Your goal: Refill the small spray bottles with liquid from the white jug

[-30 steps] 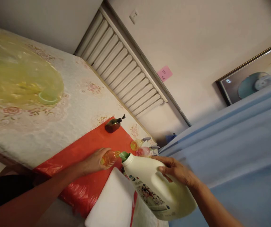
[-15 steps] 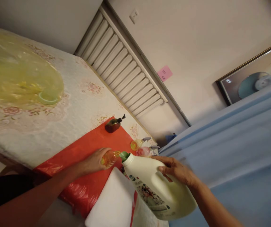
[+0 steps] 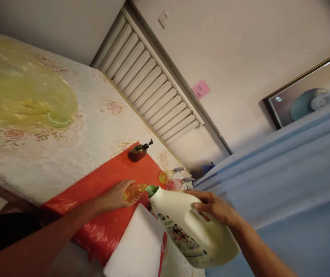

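Detergent jug, big and pale with a green spout, hangs tipped in the right hand, whose fingers curl tight around its handle side; the spout sits just past those fingertips, almost touching the mouth of the small orange bottle. The left hand wraps closed round that small bottle, steadying it on the red plastic sheet beneath the fingers. Beyond the left fingertips stands a dark pump bottle; past the right fingertips lie a yellow and a pink bottle. A white block sits under both wrists, on the floral tablecloth.

Likely trouble: the jug is heavy and its mouth far wider than the little bottle's, so too steep a tilt could send liquid over the neck, onto the left fingers and the red sheet. A slick bottle could then slip in the left grip
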Demonstrator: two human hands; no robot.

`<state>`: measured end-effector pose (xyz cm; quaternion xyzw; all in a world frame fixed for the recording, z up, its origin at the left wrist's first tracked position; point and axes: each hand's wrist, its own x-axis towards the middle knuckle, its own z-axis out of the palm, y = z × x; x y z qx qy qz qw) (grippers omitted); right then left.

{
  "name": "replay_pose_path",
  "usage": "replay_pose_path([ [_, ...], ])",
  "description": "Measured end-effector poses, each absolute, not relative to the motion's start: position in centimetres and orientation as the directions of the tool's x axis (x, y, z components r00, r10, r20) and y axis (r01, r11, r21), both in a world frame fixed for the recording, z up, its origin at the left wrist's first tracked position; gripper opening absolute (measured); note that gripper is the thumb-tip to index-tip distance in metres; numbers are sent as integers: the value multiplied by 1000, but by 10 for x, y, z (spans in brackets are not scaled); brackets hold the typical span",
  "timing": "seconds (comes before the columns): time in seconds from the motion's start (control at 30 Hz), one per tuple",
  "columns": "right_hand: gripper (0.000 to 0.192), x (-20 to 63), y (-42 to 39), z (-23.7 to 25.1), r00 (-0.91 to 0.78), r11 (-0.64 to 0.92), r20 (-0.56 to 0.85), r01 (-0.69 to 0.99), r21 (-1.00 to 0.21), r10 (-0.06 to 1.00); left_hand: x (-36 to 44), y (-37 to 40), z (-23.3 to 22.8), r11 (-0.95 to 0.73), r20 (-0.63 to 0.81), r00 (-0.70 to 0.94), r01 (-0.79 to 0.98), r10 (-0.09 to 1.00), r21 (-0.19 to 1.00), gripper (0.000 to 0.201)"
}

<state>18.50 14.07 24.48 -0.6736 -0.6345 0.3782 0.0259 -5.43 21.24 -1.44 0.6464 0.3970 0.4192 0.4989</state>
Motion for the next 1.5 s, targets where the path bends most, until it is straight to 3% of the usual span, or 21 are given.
replay_pose_path([
  [1.07, 58, 185, 141, 245, -119, -173, -470, 830, -531, 874, -56, 211, -8, -221, 149, 361, 165, 920, 961, 59],
  [1.37, 54, 207, 132, 221, -164, -163, -413, 744, -648, 896, -52, 216, -23, -248, 177, 352, 169, 919, 954, 65],
  [1.5, 52, 219, 127, 199, -171, -157, -368, 687, -709, 914, -49, 219, -28, -290, 213, 380, 158, 900, 944, 58],
])
